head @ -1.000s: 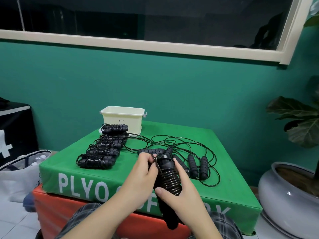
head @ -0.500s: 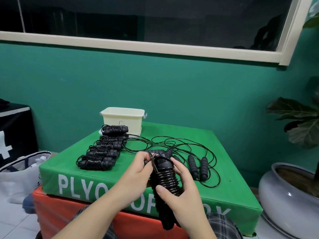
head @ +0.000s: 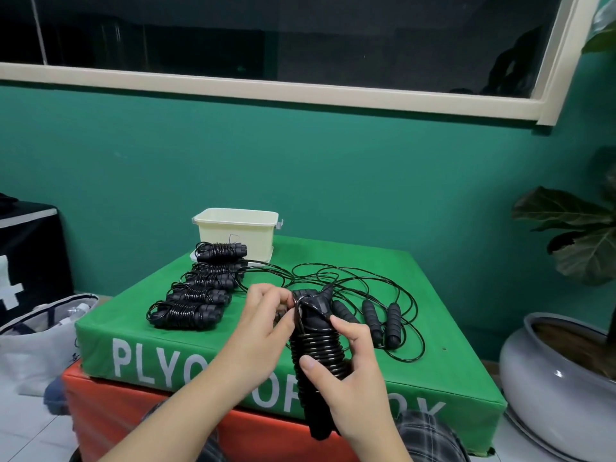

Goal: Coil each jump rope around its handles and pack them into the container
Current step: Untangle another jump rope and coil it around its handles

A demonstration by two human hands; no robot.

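Note:
I hold a black jump rope (head: 316, 348) upright over the front of the green box, its cord wound in tight turns around the paired handles. My right hand (head: 350, 371) grips the handles and the coil from the right. My left hand (head: 263, 328) pinches the last loop of cord at the top end. Several coiled ropes (head: 200, 288) lie in a row on the left of the box. Loose ropes with black foam handles (head: 373, 318) sprawl at the right. The cream container (head: 236, 233) stands open at the back.
The green plyo box (head: 433, 371) rests on an orange one (head: 140, 415). A grey planter (head: 546, 395) with a leafy plant stands at the right. A white bag (head: 36, 341) and a black case (head: 30, 248) sit at the left. A teal wall lies behind.
My hands and the coiled rope have risen a little and shifted left. My left fingers have moved onto the cord loop at the top of the handles.

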